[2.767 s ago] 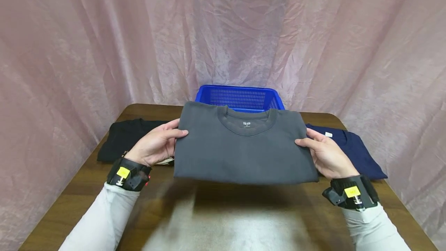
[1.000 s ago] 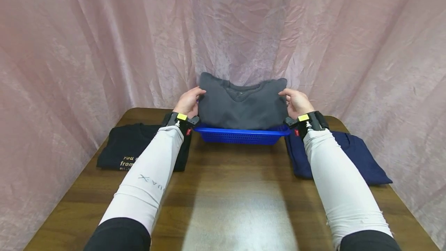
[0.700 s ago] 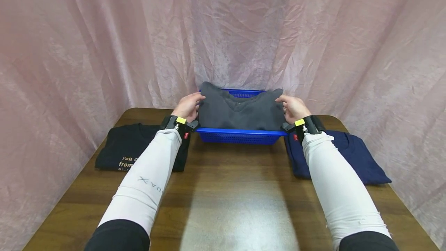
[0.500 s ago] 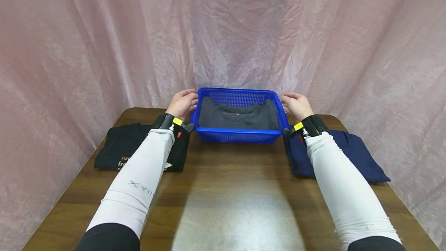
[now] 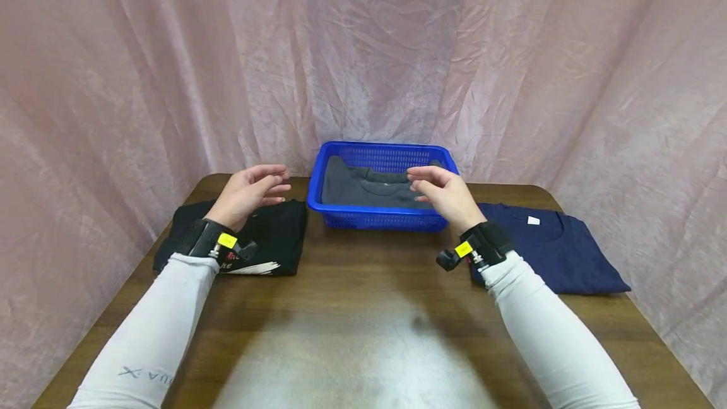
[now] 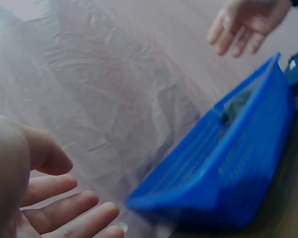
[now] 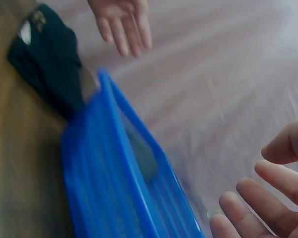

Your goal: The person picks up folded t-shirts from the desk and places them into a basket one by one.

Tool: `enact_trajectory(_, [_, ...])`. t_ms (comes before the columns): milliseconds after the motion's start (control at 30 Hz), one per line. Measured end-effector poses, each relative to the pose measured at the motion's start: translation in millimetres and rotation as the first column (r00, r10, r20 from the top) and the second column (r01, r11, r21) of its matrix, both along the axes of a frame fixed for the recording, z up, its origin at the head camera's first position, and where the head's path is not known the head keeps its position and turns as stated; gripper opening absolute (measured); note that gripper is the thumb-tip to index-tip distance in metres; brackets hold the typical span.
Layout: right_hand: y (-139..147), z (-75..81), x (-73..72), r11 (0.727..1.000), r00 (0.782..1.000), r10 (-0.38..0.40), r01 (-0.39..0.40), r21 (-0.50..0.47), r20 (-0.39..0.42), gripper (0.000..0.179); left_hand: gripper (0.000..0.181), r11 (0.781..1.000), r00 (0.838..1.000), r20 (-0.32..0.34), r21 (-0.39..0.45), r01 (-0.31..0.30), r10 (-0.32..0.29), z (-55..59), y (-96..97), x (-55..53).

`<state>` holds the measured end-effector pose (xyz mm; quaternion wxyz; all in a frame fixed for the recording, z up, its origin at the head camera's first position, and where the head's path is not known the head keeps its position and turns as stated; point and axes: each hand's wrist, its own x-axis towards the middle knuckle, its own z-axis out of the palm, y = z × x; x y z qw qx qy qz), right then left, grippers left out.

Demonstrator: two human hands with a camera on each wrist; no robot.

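Observation:
The dark grey folded shirt [image 5: 358,189] lies inside a blue plastic basket [image 5: 386,218], its collar facing up. My left hand [image 5: 248,194] hovers above a folded black T-shirt [image 5: 278,232], left of the basket, fingers loose and holding nothing. My right hand [image 5: 445,193] hangs in front of the basket's right end, hiding part of the grey shirt, and it also holds nothing. To the right, partly behind the right wrist, lies a folded navy T-shirt [image 5: 562,251]. Both wrist views show relaxed fingers apart from the basket wall [image 6: 248,163].
Everything stands on a brown wooden table [image 5: 341,283] with a bright glare toward its front. Behind the table hangs a pink velvet curtain [image 5: 386,49], close to the back of the basket.
The grey shirt was carried forward by both hands, lowered into the basket and let go. Since then the hands have drawn back, the left one outward and the right one inward.

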<state>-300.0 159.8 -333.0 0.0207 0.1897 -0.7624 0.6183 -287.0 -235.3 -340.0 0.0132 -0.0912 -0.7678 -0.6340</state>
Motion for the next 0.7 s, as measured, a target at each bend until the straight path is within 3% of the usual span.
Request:
enact_trajectory(267, [-71,-15.4,32.7,0.972,0.97,0.229,-0.224,0.07,-0.079,0.028,0.034,0.979,0.997,-0.045,-0.194,-0.064,0.056,-13.9,-42.1,34.6])
enact_trajectory(433, [-116,-35.0,48.6,0.948,0.949,0.28,-0.249,0.198,-0.147,0.026,0.035,0.937,0.989,-0.101,-0.321,-0.137,0.11,-32.1,-69.7,44.2])
enact_trajectory(500, [-131,-46.2,51.1,0.932,0.946,0.288,-0.24,0.272,-0.15,0.027,0.034,0.901,0.981,-0.136,-0.396,-0.179,0.136,-40.4,-82.8,46.2])
enact_trajectory(600, [-150,-66.0,49.2,0.89,0.942,0.312,-0.244,0.385,-0.124,0.031,0.034,0.804,0.965,-0.173,-0.534,-0.261,0.199,-49.9,-102.3,49.2])
enact_trajectory(700, [-166,-80.0,48.3,0.849,0.936,0.328,-0.233,0.474,-0.127,0.035,0.038,0.708,0.952,-0.172,-0.638,-0.303,0.252,-60.1,-122.0,48.4])
